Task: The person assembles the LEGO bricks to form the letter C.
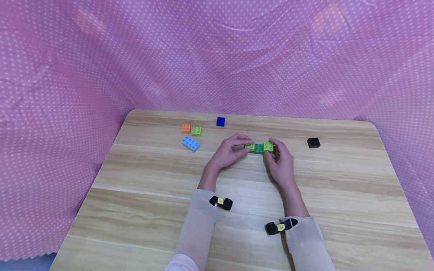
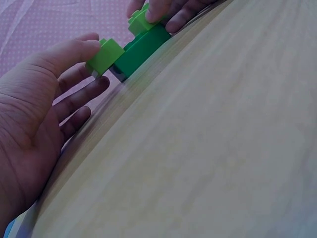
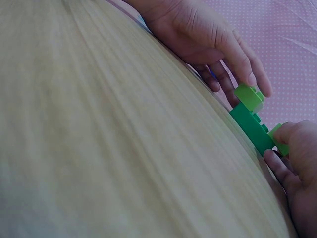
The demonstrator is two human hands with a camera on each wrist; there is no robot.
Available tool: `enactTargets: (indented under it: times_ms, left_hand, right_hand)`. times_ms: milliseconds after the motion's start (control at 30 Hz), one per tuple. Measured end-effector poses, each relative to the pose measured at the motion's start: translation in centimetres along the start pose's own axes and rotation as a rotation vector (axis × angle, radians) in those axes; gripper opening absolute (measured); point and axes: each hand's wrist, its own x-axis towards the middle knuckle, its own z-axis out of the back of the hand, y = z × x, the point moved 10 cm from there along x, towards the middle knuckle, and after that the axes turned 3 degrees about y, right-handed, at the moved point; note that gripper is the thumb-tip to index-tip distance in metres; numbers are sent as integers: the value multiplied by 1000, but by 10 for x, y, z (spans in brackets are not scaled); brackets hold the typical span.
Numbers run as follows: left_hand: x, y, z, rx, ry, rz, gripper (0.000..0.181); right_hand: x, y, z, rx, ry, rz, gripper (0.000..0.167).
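Note:
A dark green brick [image 1: 259,148] lies on the table between both hands, a light green brick at each end. My left hand [image 1: 230,151] pinches the left light green brick [image 2: 105,57] between thumb and fingers. That brick juts past the dark green brick's left end; whether it is pressed down onto the studs I cannot tell. My right hand [image 1: 281,162] grips the right light green brick [image 1: 268,146], with the thumb at its near side. In the right wrist view, a right finger [image 3: 278,166] also touches the dark green brick's end.
Left of the hands lie an orange brick [image 1: 186,128], another light green brick [image 1: 196,131] and a long light blue brick [image 1: 191,143]. A dark blue brick [image 1: 220,121] is near the table's back edge. A black brick [image 1: 313,142] lies to the right. Pink dotted cloth [image 1: 217,56] hangs behind.

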Motion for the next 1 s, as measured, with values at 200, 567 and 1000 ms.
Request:
enactTargets:
  times_ms: [200,567,1000]
  left_hand:
    - [-1,7,8,-51,-83,56,41]
    - [-12,22,55,-68,-483,106,40]
    - [-49,33,110,84,-854,217,38]
  right_hand:
    - [-1,-1,1,6,2,-34,52]
    - [-2,7,1,3,-9,-12,50]
    - [-1,6,1,8,9,-27,48]
